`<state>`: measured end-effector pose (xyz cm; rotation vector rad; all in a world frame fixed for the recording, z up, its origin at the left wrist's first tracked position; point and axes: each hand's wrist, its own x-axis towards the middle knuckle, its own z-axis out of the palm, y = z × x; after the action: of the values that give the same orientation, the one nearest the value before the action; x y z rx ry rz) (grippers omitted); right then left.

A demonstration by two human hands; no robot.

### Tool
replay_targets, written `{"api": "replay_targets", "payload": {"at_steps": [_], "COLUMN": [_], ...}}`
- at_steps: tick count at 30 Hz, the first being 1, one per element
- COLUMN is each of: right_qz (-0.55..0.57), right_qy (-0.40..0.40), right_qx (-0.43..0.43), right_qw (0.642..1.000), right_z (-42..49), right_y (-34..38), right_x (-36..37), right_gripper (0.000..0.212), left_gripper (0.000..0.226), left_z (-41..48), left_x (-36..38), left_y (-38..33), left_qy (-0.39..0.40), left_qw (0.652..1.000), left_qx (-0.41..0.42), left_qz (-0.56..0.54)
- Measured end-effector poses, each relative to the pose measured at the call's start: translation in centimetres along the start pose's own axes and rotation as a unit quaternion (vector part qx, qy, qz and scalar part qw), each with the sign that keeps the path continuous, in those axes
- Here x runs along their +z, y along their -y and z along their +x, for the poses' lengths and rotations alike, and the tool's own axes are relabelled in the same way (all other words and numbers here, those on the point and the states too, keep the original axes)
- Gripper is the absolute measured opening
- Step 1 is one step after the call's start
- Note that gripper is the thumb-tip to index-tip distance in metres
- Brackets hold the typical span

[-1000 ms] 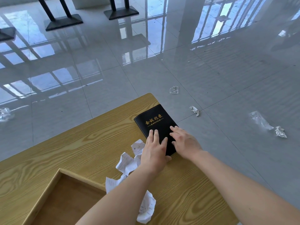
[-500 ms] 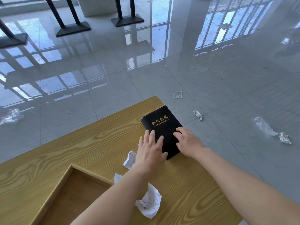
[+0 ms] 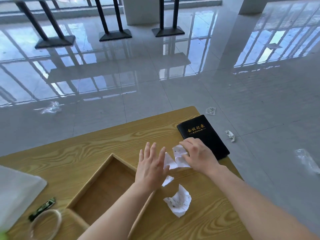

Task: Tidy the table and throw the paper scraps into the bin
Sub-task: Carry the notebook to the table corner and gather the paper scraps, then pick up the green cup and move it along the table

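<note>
A black notebook with gold lettering (image 3: 202, 134) lies at the far right corner of the wooden table (image 3: 97, 144). Just left of it, my right hand (image 3: 197, 156) rests on a crumpled white paper scrap (image 3: 178, 157), its fingers bent over the scrap. My left hand (image 3: 152, 165) hovers beside the same scrap with straight, spread fingers, holding nothing. A second crumpled scrap (image 3: 179, 201) lies nearer to me between my forearms. A small piece of paper (image 3: 168, 181) shows under my left wrist.
A shallow wooden tray (image 3: 107, 187) sits left of my arms. A cord ring (image 3: 45, 224), a green wrapper (image 3: 42, 208) and a white sheet (image 3: 17, 189) lie at the near left. Litter (image 3: 230, 135) is scattered on the glossy tiled floor. No bin is visible.
Both hands have come off the notebook and moved left, toward me. My right hand now lies on a paper scrap. The camera has tilted up and turned left.
</note>
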<state>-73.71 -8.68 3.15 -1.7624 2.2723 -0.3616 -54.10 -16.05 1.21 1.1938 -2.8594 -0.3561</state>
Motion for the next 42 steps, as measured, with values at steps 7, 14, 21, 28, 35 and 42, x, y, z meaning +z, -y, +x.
{"api": "replay_targets", "payload": {"at_steps": [7, 14, 21, 28, 35, 42], "right_qz": [0.022, 0.054, 0.064, 0.083, 0.092, 0.116], "right_qy": [0.012, 0.045, 0.071, 0.123, 0.168, 0.208], "right_qx": [-0.053, -0.127, -0.196, -0.217, -0.192, -0.153], "right_qw": [0.998, 0.989, 0.976, 0.965, 0.963, 0.959], "right_z": [0.1, -0.1, -1.1, -2.8, -3.8, -4.8], "right_y": [7.1, 15.8, 26.1, 37.0, 46.7, 52.2], "right_x": [1.3, 3.5, 6.8, 11.5, 16.8, 21.0], "right_gripper": [0.044, 0.048, 0.046, 0.046, 0.046, 0.047], "left_gripper": [0.066, 0.068, 0.067, 0.065, 0.068, 0.069], "left_z": [-5.1, -12.4, -21.9, -32.1, -38.4, -40.1], "left_x": [-2.2, -4.6, -6.1, -7.0, -6.1, -4.5], "left_y": [4.2, 9.4, 16.7, 24.5, 31.9, 37.1], "left_qy": [-0.040, -0.092, -0.109, -0.096, -0.065, -0.095], "left_qw": [0.998, 0.988, 0.968, 0.948, 0.936, 0.887], "left_qx": [-0.042, -0.127, -0.224, -0.302, -0.343, -0.414], "left_qz": [0.009, 0.006, -0.006, -0.024, -0.051, -0.181]}}
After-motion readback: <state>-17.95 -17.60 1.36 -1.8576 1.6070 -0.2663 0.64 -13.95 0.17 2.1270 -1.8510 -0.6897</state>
